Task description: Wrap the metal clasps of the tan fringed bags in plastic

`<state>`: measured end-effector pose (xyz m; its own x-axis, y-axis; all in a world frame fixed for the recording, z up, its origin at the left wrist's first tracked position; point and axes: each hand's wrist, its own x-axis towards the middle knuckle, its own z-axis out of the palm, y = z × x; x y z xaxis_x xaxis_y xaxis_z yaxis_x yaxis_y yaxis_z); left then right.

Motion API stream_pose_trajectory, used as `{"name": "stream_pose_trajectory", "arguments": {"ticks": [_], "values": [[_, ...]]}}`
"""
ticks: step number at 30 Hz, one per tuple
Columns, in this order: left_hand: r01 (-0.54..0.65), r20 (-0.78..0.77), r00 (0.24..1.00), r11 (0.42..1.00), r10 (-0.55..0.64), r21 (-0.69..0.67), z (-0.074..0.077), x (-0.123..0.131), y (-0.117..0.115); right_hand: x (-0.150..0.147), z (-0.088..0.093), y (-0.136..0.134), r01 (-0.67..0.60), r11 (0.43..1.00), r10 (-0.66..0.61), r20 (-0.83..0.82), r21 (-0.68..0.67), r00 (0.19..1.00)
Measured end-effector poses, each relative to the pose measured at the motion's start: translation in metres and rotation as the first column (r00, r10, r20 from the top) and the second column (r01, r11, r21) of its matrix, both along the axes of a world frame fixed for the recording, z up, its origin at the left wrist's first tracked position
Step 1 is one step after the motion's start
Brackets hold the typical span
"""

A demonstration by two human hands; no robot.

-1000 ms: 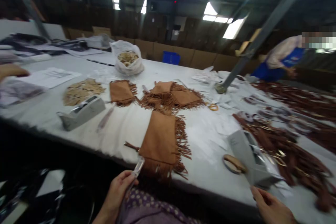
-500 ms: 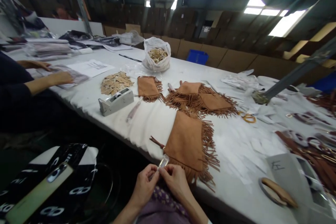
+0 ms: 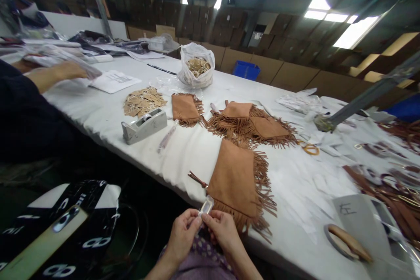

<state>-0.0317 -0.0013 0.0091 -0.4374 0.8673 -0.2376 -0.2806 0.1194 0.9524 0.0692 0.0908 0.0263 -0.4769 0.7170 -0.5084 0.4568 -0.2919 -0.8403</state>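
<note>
"Right hand (image 3: 223,229) has come over from beside the right tape dispenser (image 3: 364,223) since a second ago, and now meets the left hand (image 3: 183,232)."

"What do the fingers hold?"

"Both sets are closed, pinching one clear plastic piece (image 3: 206,205) between them."

"Where is it?"

"At the front edge of the desk (image 3: 193,153), just beside the lower left corner of the nearest pouch (image 3: 234,179)."

"How many pouches?"

"Four show: that one, a left pouch (image 3: 184,107) and two overlapping pouches (image 3: 269,127) farther back. Whether more lie beneath, I cannot tell."

"Anything else?"

"Two tape dispensers, counting the left tape dispenser (image 3: 144,127); one heap of tan tags (image 3: 144,101); one white sack (image 3: 197,79); one blue bin (image 3: 246,71)."
</note>
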Motion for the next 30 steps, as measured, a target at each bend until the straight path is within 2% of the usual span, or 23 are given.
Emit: {"name": "stream_pose_trajectory", "arguments": {"ticks": [2, 5, 8, 10, 12, 15, 17, 19, 22, 26, 28, 30], "values": [[-0.042, -0.022, 0.999, 0.999, 0.041, -0.022, -0.001, 0.001, -0.002, -0.002, -0.005, -0.001, -0.005, 1.0, 0.004, -0.037, -0.026, 0.999], [-0.144, -0.154, 0.979, 0.987, 0.133, -0.065, 0.002, 0.004, -0.005, -0.004, -0.009, -0.002, 0.004, 1.0, -0.004, -0.031, 0.016, 1.0], [-0.16, -0.206, 0.968, 0.985, 0.145, -0.06, 0.005, 0.002, -0.005, -0.002, -0.009, -0.003, 0.017, 0.998, -0.013, -0.06, 0.065, 0.998], [-0.132, -0.056, 0.99, 0.989, 0.129, -0.059, 0.005, -0.001, -0.002, 0.0, -0.009, -0.003, 0.016, 0.996, -0.007, -0.099, 0.084, 0.995], [-0.071, 0.229, 0.97, 0.995, 0.086, -0.073, 0.002, -0.004, 0.003, 0.001, -0.012, -0.004, 0.025, 0.997, -0.014, -0.145, 0.071, 0.989], [0.053, 0.618, 0.786, 0.996, 0.0, -0.068, -0.002, -0.006, 0.009, 0.0, -0.02, -0.006, 0.08, 0.997, -0.081, -0.233, -0.013, 0.969], [0.094, 0.74, 0.671, 0.995, -0.038, -0.034, -0.003, -0.005, 0.01, -0.002, -0.027, -0.008, 0.1, 0.991, -0.122, -0.286, -0.092, 0.95], [0.101, 0.771, 0.634, 0.995, -0.057, -0.01, -0.004, -0.002, 0.009, -0.004, -0.031, -0.009, 0.079, 0.982, -0.133, -0.328, -0.173, 0.935], [0.085, 0.723, 0.69, 0.996, -0.037, -0.031, -0.004, 0.0, 0.007, -0.004, -0.032, -0.009, 0.012, 0.97, -0.108, -0.385, -0.243, 0.917], [0.041, 0.645, 0.763, 0.994, 0.036, -0.104, -0.006, 0.001, 0.006, 0.0, -0.027, -0.004, -0.09, 0.978, 0.005, -0.409, -0.188, 0.913], [0.042, 0.615, 0.788, 0.993, 0.036, -0.112, -0.007, 0.001, 0.007, 0.003, -0.026, 0.001, -0.097, 0.985, 0.04, -0.368, -0.139, 0.929], [0.053, 0.544, 0.839, 0.993, 0.012, -0.103, -0.008, 0.002, 0.008, 0.006, -0.024, 0.006, -0.053, 0.992, 0.017, -0.287, -0.117, 0.958]]}}
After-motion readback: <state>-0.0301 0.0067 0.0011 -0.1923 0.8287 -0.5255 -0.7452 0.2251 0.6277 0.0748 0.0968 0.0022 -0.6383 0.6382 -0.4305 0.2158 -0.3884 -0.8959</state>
